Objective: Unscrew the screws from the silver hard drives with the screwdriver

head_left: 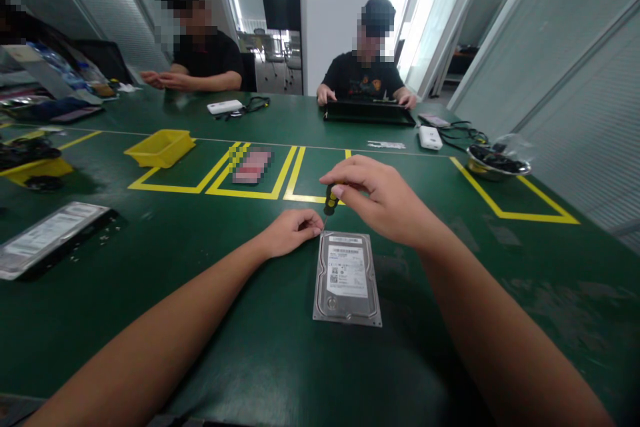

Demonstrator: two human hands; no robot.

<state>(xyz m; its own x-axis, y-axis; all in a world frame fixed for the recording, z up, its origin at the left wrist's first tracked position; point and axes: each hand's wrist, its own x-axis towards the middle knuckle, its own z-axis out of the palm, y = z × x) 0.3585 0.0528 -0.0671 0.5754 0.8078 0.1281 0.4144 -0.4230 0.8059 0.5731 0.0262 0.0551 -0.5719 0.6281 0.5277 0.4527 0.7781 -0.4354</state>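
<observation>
Green table (240, 347), glass-walled room (550, 47), right hand (383, 197) gripping screwdriver (330, 203), left hand (293, 232) pinched closed beside hard drive (347, 273)

Green table (240, 333): labelled drive (347, 273), yellow bin (161, 149), yellow tape outlines (243, 195), filled metal bowl (489, 175).

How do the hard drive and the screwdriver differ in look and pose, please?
The hard drive is silver with a white label, while the screwdriver has a black-and-yellow handle. The hard drive lies flat on the green table; the screwdriver is held steeply, slightly tilted, in the right hand. The hard drive is broad, the screwdriver slender. Both are near the left hand.
</observation>
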